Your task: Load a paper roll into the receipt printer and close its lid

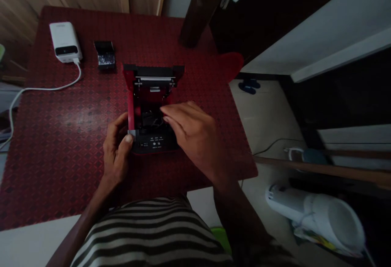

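A small red and black printer (pixel 155 142), which looks like a label or receipt printer, stands on the table with its lid (pixel 154 71) raised. My left hand (pixel 115 151) grips its front left corner, thumb on top and fingers along the side. Over the open compartment is my right hand (pixel 194 134), thumb and forefinger pinched together at the right side of the opening. Whatever those fingertips may hold is too dark and small to make out. Inside the compartment (pixel 152 119) are dark parts with thin light lines, hard to tell apart.
The red patterned table (pixel 67 148) also bears a white power bank (pixel 64 40) with a white cable (pixel 51 89), and a small black folded item (pixel 105 57). A brown post (pixel 203 8) rises at the back right. Slippers (pixel 249 86) and a white cylinder (pixel 317 214) are beyond the table.
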`<state>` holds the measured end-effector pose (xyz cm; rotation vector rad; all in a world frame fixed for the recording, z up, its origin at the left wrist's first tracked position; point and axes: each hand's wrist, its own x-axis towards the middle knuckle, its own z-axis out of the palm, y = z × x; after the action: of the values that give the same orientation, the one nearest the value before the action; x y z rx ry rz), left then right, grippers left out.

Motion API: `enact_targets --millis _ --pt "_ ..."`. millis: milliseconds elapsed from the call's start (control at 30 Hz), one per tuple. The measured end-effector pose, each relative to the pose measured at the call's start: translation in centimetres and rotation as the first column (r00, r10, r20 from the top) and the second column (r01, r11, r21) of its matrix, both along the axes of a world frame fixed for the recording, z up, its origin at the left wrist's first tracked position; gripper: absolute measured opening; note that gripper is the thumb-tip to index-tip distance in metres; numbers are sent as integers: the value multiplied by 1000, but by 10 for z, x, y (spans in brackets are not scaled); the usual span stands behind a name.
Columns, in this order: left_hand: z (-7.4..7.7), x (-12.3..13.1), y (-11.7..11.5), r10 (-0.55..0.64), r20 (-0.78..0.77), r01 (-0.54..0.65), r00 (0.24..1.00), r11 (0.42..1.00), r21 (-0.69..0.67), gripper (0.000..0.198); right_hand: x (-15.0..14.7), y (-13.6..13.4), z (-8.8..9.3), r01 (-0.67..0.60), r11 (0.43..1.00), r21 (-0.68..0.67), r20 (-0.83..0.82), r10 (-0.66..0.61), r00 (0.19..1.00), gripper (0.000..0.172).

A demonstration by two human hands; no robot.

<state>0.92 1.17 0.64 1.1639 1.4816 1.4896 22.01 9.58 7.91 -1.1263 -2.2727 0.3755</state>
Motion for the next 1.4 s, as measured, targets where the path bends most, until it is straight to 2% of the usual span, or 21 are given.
enact_targets --millis 133,267,400,533,667,767,833,933,1033,1100,1167,1267,1400 --pt "-2 -2 0 -11 -31 10 999 1000 -11 57 -37 36 -9 -164 985 -60 287 175 942 28" --pt "-3 -2 1 -14 -23 15 1000 1000 23 52 -54 52 -15 -215 969 -121 380 246 892 32" --pt "-7 -3 2 -19 -62 23 998 998 65 53 -57 55 0 -187 961 -206 469 264 843 37" --pt "-10 -4 2 -22 -100 30 995 996 78 53 -58 46 23 -137 963 -233 508 241 827 31" --pt "-11 -7 1 -17 -137 27 990 997 73 56 -44 26 33 -84 986 -141 389 134 911 20" --pt "-10 -7 1 -21 -150 30 988 998 56 57 -15 19 37 -78 997 -24 94 80 992 15" --pt "-10 -8 1 -22 -150 29 988 999 46 58 10 26 35 -49 999 17 -132 51 990 19" --pt "-11 -7 1 -25 -126 30 992 999 34 59 41 54 13 109 993 -42 -343 -116 932 20" --pt "-13 -8 1 -26 -109 29 994 999 28 59 52 86 -31 286 952 -109 -527 -299 795 21" --pt "-15 -8 1 -17 -121 21 992 999 33 59 48 98 -62 318 926 -202 -550 -376 746 24" --pt "-16 -9 1 -2 -143 9 990 999 46 58 40 100 -84 300 906 -299 -521 -418 744 24" --pt "-16 -9 1 4 -167 5 986 999 54 59 32 91 -100 238 882 -407 -453 -421 786 23" --pt "-13 -8 1 -3 -155 10 988 999 41 59 35 84 -101 173 890 -422 -420 -361 833 25"
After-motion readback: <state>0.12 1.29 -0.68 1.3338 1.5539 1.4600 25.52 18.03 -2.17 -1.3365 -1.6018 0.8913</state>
